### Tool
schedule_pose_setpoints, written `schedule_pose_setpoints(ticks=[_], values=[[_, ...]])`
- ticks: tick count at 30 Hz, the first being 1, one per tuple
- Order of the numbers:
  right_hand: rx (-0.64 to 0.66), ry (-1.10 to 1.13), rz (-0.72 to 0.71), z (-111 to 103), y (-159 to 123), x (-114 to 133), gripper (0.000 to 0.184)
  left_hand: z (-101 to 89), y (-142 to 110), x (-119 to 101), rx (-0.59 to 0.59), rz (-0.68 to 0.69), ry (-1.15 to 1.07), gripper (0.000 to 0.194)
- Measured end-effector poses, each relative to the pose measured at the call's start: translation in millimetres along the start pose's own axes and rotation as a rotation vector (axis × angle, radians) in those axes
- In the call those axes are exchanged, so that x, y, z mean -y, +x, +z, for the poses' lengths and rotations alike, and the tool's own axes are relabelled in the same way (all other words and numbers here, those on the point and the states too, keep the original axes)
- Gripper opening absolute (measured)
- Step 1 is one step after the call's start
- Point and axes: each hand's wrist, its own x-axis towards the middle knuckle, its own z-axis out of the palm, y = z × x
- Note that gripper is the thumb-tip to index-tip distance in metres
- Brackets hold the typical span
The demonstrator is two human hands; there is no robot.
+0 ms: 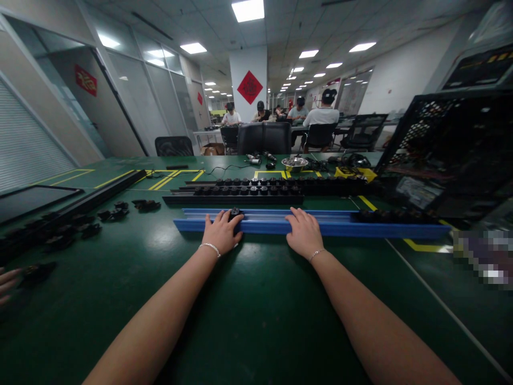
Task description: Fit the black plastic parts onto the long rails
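A long blue channel rail (264, 226) lies crosswise on the green table in front of me. My left hand (222, 233) is closed around a small black round part (235, 213) at the rail's left portion, thumb against the near wall. What that part looks like below is hidden by my fingers. My right hand (305, 231) grips the rail's near wall near the middle, fingers over the top edge and thumb to the left. Toward the right end, a row of black parts (393, 216) sits inside the channel.
Black rails with round parts (256, 190) lie behind the blue one. Loose black pieces (114, 212) are scattered left, near another person's hand (7, 283). A metal bowl (294, 163) and yellow tray (356, 174) stand farther back. A black perforated rack (444, 139) rises at right.
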Motion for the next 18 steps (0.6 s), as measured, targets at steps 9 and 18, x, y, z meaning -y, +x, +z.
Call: schedule_pose_setpoints(ticks=[9,18], values=[[-0.001,0.017,0.006,-0.9,0.2,0.5,0.037,2.0,-0.4,2.8,-0.003,-0.007,0.011,0.053],[-0.025,0.024,0.002,2.9,0.9,-0.8,0.03,3.2,-0.7,6.3,-0.002,-0.006,0.016,0.052]])
